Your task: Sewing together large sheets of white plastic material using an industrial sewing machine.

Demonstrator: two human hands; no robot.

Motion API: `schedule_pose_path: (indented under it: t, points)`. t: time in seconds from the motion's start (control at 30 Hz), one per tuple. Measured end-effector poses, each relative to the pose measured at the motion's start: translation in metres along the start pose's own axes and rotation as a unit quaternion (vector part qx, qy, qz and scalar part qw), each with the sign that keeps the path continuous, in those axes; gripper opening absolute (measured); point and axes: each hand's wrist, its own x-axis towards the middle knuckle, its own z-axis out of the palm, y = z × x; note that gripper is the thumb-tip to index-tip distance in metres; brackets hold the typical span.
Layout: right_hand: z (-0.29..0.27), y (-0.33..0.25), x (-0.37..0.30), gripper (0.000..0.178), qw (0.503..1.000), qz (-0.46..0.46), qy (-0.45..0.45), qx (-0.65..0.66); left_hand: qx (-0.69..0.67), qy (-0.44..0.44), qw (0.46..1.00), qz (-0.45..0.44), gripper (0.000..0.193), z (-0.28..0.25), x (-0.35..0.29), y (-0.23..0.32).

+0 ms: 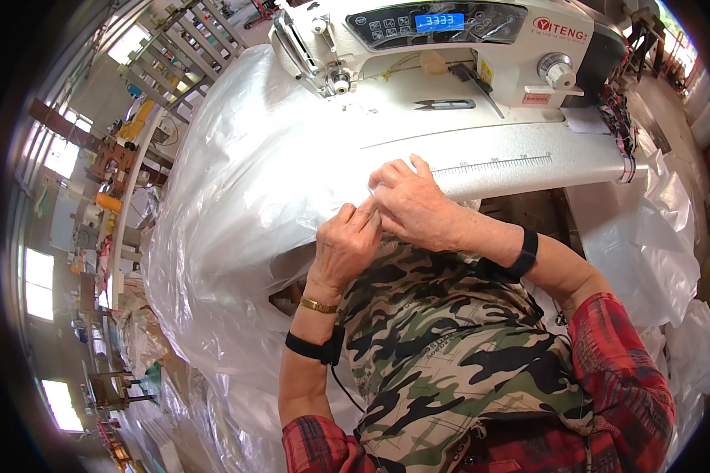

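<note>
Close together at the front edge of the sewing machine bed, both my hands have their fingers bent in a pinch. My left hand [345, 243] and my right hand [418, 206] meet at the fingertips. A clear plastic sheet [213, 189] spreads over the left of the table and runs up to them; a thin, shiny bit of it shows at the fingers. Glare and my fingers hide exactly how it is gripped. Beyond my hands stands the white sewing machine [501, 59], its needle area [338, 79] up and to the left of them.
Small thread snips [445, 104] lie on the machine bed, below the arm. A printed ruler scale [497, 164] runs along the bed's front edge. More clear plastic [639, 244] hangs at the right. A long workbench [134, 197] with clutter stands far left, near a metal rack [185, 55].
</note>
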Motion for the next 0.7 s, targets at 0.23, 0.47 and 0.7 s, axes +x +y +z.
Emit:
schedule_pose_path:
  t: [0.23, 0.47, 0.7]
  points:
    - [-0.001, -0.001, -0.007, 0.019, 0.999, -0.028, -0.030, -0.027, 0.004, 0.019, 1.000, -0.009, 0.021, 0.002, -0.009, 0.000]
    - [0.000, 0.012, -0.013, 0.027, 0.999, -0.044, -0.005, 0.025, -0.026, 0.057, 0.997, -0.034, 0.029, 0.004, -0.014, 0.001]
    - [0.000, 0.012, -0.012, 0.028, 0.996, 0.009, 0.001, 0.088, 0.067, 0.076, 0.994, -0.031, 0.035, 0.015, -0.010, 0.002]
